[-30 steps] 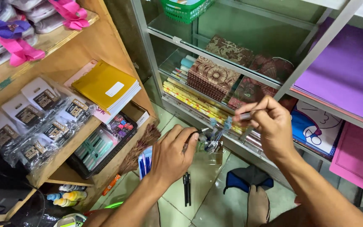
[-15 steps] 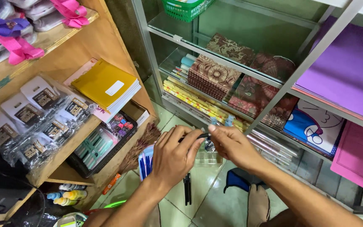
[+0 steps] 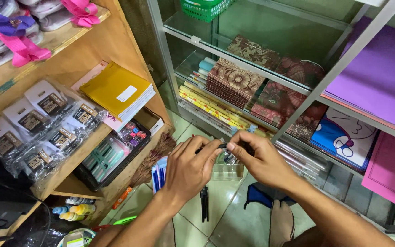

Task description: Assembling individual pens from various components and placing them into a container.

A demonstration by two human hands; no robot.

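Both hands, left (image 3: pixel 192 170) and right (image 3: pixel 260 160), pinched black pen (image 3: pixel 222 146) over clear box (image 3: pixel 227 168); yellow notebooks (image 3: pixel 117 91) on wooden shelf (image 3: pixel 76 158) alongside; glass cabinet (image 3: pixel 270 77) behind.

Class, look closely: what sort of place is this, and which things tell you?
Probably a small stationery shop: yellow notebooks stacked on a wooden shelf, rolled wrapping paper in a glass cabinet, and packaged goods hanging in rows.

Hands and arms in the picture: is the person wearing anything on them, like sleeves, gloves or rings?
Nothing shows on them. The left hand and right hand are bare, with no gloves, rings or watch visible. Both forearms are bare too; no sleeves reach into view.
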